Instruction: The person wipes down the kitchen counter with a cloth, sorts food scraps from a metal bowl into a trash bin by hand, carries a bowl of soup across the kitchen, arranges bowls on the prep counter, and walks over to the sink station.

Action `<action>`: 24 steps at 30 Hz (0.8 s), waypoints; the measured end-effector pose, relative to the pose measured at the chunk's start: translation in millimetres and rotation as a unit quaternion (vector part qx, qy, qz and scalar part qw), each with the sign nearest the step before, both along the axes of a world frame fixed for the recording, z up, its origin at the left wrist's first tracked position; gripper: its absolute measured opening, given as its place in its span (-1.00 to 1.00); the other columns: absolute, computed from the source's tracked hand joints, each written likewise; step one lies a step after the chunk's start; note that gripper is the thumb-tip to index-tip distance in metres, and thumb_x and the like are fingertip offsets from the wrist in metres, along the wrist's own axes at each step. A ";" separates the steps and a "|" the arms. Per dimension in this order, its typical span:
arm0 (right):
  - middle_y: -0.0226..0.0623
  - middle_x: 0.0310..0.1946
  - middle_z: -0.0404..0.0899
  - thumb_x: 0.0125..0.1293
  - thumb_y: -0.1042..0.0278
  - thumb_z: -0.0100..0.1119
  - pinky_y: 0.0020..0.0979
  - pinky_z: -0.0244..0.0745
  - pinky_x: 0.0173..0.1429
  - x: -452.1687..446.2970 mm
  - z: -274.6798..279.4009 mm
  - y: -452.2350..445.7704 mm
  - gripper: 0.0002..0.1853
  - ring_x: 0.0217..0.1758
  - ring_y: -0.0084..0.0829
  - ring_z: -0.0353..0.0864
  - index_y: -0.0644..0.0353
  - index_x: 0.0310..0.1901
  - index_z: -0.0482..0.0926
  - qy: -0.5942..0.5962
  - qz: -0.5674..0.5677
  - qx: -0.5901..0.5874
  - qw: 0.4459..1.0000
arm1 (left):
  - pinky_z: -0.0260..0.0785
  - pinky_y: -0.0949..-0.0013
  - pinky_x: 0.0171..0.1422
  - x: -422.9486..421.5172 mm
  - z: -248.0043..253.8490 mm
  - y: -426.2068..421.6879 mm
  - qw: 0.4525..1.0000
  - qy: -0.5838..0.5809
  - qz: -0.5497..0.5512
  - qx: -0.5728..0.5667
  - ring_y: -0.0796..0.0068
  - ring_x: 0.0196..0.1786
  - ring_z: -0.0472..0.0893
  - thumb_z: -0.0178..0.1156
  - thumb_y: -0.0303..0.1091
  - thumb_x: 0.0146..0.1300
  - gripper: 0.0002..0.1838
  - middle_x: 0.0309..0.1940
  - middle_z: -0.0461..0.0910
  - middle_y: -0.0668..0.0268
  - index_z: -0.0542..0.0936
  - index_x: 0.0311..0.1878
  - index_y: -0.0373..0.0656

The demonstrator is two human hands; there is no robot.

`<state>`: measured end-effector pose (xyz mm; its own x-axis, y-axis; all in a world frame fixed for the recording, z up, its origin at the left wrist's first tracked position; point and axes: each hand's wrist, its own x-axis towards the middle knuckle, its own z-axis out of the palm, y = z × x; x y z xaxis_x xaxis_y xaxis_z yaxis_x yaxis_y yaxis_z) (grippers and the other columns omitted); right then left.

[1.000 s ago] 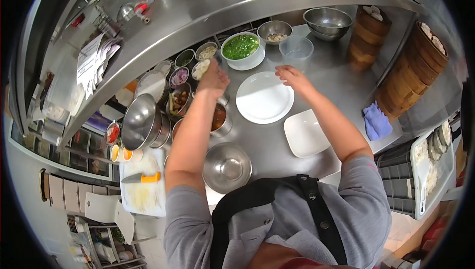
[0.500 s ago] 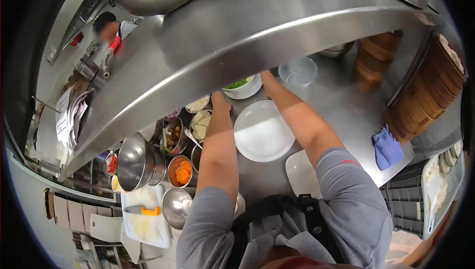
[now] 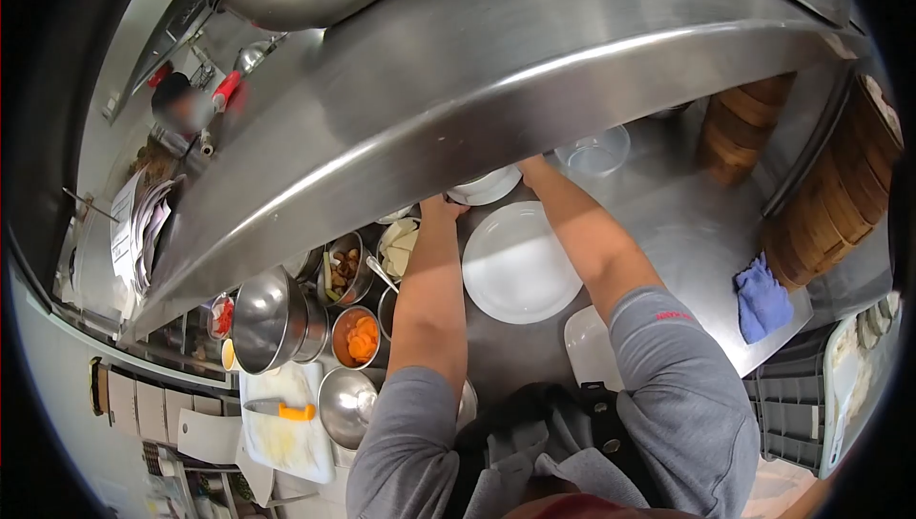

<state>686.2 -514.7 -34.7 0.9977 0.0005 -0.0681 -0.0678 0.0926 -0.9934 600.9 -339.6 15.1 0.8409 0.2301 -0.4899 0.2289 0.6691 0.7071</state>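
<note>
A white bowl [image 3: 489, 189] shows partly below the edge of the steel shelf, which hides its far side. My left hand [image 3: 447, 206] is at the bowl's left side, its fingers curled against the lower rim. At the right side of the bowl is my right hand [image 3: 531, 168], its fingers hidden by the shelf and the bowl. A large round white plate [image 3: 522, 261] lies on the steel counter between my forearms. Just right of my right hand stands a clear round container [image 3: 596, 151].
An overhead steel shelf [image 3: 458, 109] crosses above my hands. Left are bowls of sliced carrots [image 3: 363, 339] and pale slices [image 3: 399, 246], and a knife [image 3: 286, 410] on a cutting board [image 3: 310, 449]. Right are bamboo steamers [image 3: 825, 214] and a blue cloth [image 3: 763, 301]. A person [image 3: 176, 104] stands beyond.
The chopped greens seen in the white bowl are out of sight now. The left hand has shifted slightly right against the bowl. The whole view has moved a little.
</note>
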 end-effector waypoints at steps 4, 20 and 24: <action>-0.09 0.02 0.57 0.24 0.07 -0.01 -0.29 0.36 0.16 -17.5 7.1 -2.6 -0.52 0.08 -0.26 0.52 0.23 0.07 0.55 -0.039 -0.069 -0.013 0.997 | -0.02 -0.48 0.24 -17.8 14.3 -14.1 0.999 -0.035 -0.006 -0.020 0.01 0.34 0.20 -0.11 -0.03 0.43 -0.55 0.20 0.23 0.11 0.25 0.28 0.00; -0.29 -0.21 0.58 0.25 0.20 0.07 -0.40 0.39 -0.03 -73.4 94.7 -9.2 -0.62 -0.13 -0.42 0.49 0.25 0.01 0.57 -0.083 -0.013 0.213 0.973 | -0.02 -0.54 0.23 -69.4 65.2 2.7 0.990 -0.133 -0.028 -0.045 -0.12 0.32 0.23 -0.11 0.00 0.42 -0.47 0.24 0.23 0.02 0.19 0.32 -0.10; -0.23 -0.03 0.53 0.24 0.18 0.07 -0.33 0.37 0.12 -105.4 129.6 -11.8 -0.61 0.04 -0.35 0.49 0.25 0.01 0.53 -0.055 0.046 0.236 0.969 | 0.08 -0.46 0.28 -129.4 111.9 -0.8 0.985 -0.168 -0.033 -0.038 -0.09 0.31 0.25 -0.14 -0.07 0.45 -0.51 0.22 0.24 -0.01 0.19 0.32 -0.10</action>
